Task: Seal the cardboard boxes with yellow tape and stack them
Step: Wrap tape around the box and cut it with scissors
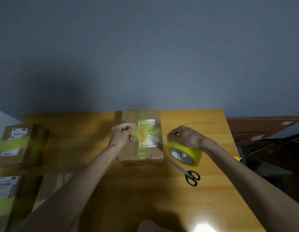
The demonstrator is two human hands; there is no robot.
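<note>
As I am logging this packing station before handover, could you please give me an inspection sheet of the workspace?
Surface: wooden table, with a glare patch at the near edge.
Job's things: middle box taped lengthwise, a blurred tape strip stretched across it; yellow tape roll to its right; far left box and near left box, both taped, side by side, not stacked.
Clutter: scissors, blades together, beside the roll; small yellow object at the right edge, unclear.
Hands: left hand pinches the strip's end; right hand grips the roll.
Cables: nothing seen.
Surroundings: grey wall; large brown carton beyond the table's right side.
</note>
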